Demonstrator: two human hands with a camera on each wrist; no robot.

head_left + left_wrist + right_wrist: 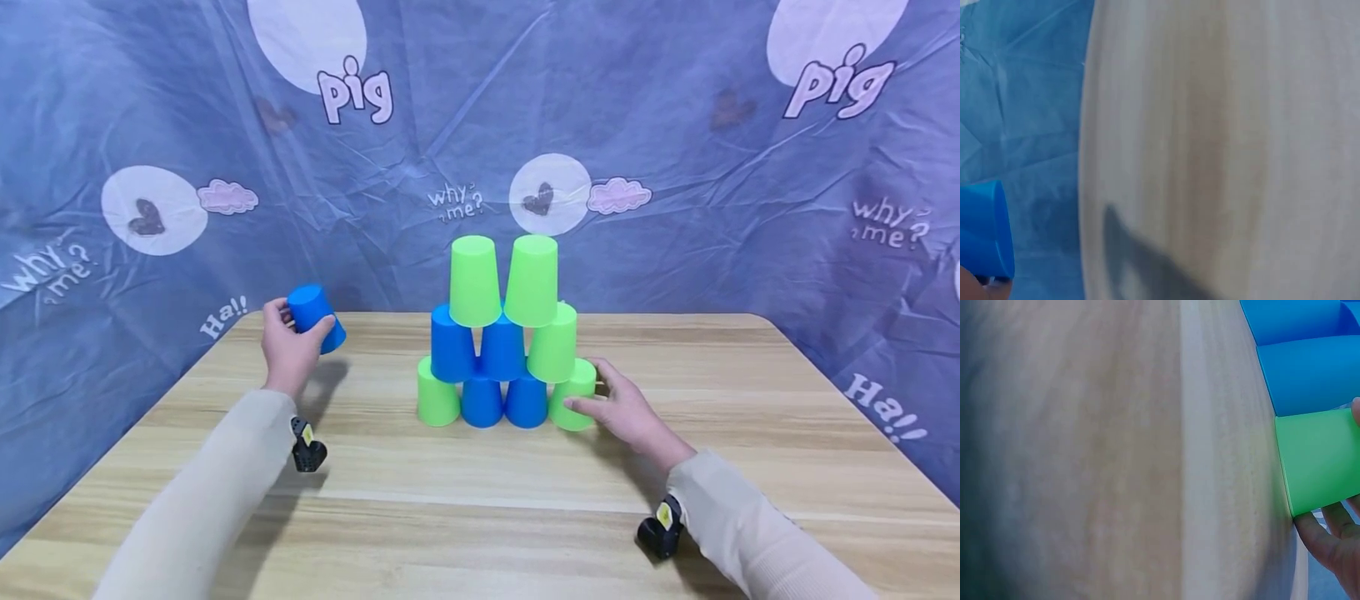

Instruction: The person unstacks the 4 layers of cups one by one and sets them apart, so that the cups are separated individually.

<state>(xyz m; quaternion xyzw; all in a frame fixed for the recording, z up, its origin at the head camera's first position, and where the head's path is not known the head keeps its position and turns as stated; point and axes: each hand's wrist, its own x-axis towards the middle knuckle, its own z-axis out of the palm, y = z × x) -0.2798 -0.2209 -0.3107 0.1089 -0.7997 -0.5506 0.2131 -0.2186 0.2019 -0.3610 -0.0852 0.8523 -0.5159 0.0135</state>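
My left hand [291, 350] grips a blue cup [311, 317], mouth down and slightly tilted, above the table's back left; its rim shows at the lower left in the left wrist view. A pyramid of upside-down cups stands at the centre. My right hand [630, 414] holds the green cup [573, 400] at the right end of its bottom row, thumb in front and fingers round the right side. Two blue cups [482, 400] and another green cup [437, 396] complete that row. Above are two blue cups [452, 343] and a green cup [553, 343], topped by two green cups [474, 282].
The wooden table [450, 517] ends at a back edge behind the pyramid. A blue printed cloth [420, 108] hangs behind and along both sides. A small black camera [306, 446] sits on the left wrist, another camera [662, 529] on the right.
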